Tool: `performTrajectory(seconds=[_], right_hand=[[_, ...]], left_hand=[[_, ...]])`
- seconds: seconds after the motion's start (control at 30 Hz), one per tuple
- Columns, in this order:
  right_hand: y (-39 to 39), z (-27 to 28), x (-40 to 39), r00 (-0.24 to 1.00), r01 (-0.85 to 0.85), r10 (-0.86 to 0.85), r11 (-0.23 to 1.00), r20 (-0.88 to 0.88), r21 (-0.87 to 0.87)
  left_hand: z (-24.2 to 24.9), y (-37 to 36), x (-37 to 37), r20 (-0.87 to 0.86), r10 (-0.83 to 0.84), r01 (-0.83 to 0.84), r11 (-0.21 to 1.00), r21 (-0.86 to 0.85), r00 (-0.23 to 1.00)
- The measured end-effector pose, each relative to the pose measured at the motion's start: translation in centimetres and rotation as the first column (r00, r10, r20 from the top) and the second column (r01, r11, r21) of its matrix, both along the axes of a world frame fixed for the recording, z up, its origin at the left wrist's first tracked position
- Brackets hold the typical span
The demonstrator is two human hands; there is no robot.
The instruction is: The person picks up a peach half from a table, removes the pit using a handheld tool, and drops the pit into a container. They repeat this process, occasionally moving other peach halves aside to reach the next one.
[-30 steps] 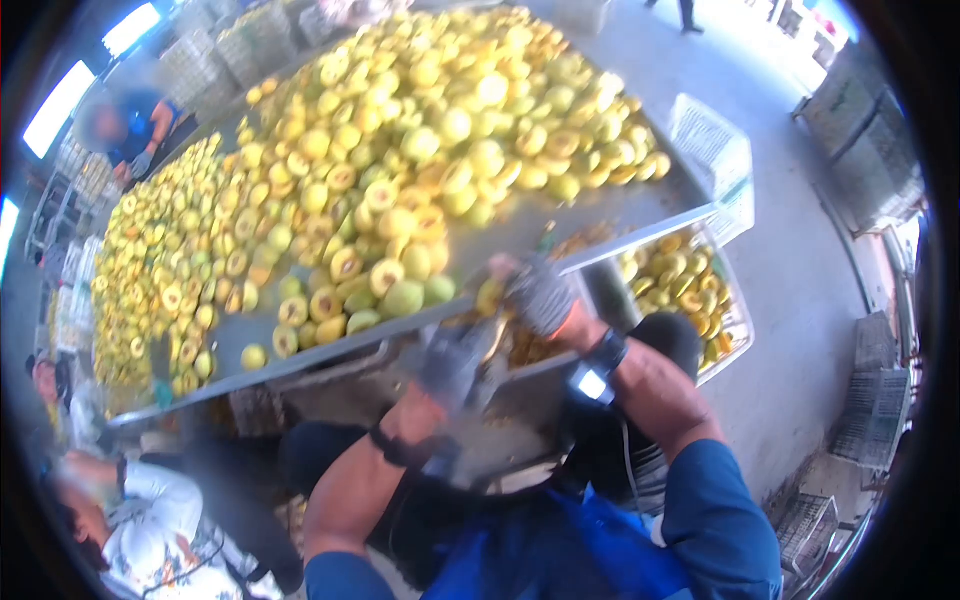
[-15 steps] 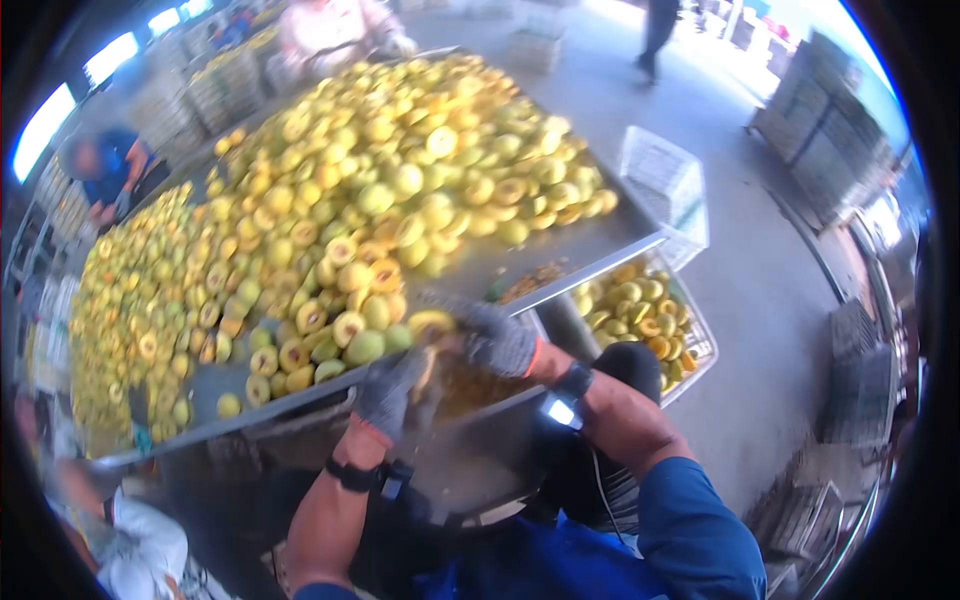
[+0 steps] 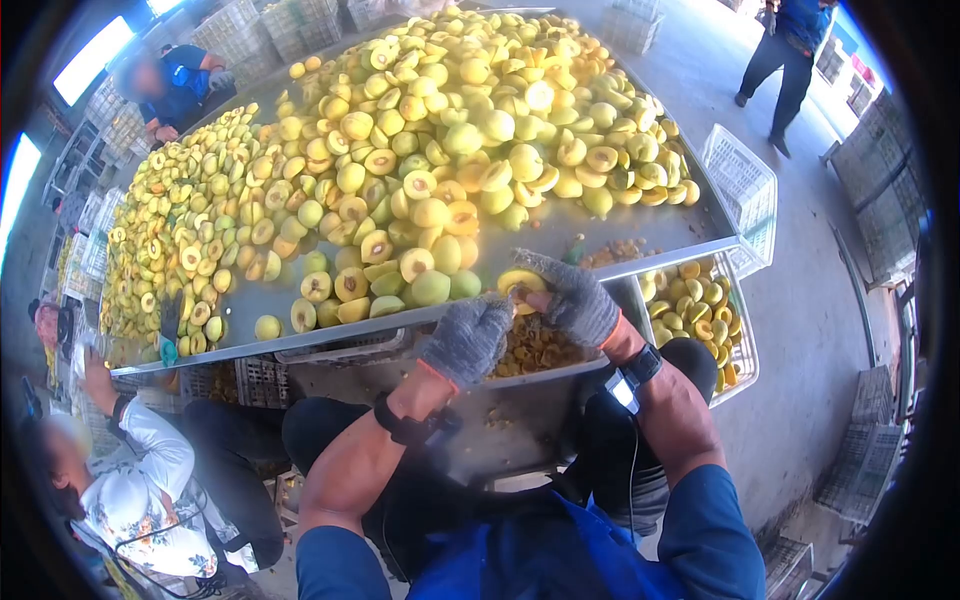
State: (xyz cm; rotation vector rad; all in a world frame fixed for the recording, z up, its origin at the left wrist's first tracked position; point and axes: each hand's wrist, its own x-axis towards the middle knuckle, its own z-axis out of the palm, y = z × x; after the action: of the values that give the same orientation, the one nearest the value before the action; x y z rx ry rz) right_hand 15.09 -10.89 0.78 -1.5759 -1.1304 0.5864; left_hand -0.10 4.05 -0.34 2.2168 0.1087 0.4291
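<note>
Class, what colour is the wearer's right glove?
The glove is grey with an orange cuff; head view.

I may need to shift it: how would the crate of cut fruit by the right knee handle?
The crate is probably heavy, being loaded with fruit. Its straight sides suggest it would stay stiff, though loose pieces inside might shift if tilted.

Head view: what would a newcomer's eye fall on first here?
Surely the big heap of yellow-green fruit, much of it halved, spread over the metal table mid-picture. Next, at the table's near edge, the gloved left hand and right hand meet at a fruit piece. To their right, a white crate holds more fruit.
</note>
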Motion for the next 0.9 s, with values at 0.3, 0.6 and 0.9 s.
performTrajectory(seconds=[0.3,0.6,0.9], right_hand=[[0.8,-2.1,-1.4,0.974,0.142,-0.16,0.983,0.161,0.117],[0.4,1.1,-1.7,0.884,0.066,-0.094,0.995,-0.458,-0.076],[-0.5,0.4,0.6,0.885,-0.102,0.142,0.988,-0.443,0.114]], left_hand=[[-1.5,-1.0,0.3,0.013,0.216,-0.215,0.975,-0.059,0.976],[2.3,-0.6,-0.2,-0.403,0.023,-0.187,0.909,-0.372,0.915],[2.4,1.1,-1.5,-0.408,-0.187,-0.141,0.745,-0.652,0.894]])
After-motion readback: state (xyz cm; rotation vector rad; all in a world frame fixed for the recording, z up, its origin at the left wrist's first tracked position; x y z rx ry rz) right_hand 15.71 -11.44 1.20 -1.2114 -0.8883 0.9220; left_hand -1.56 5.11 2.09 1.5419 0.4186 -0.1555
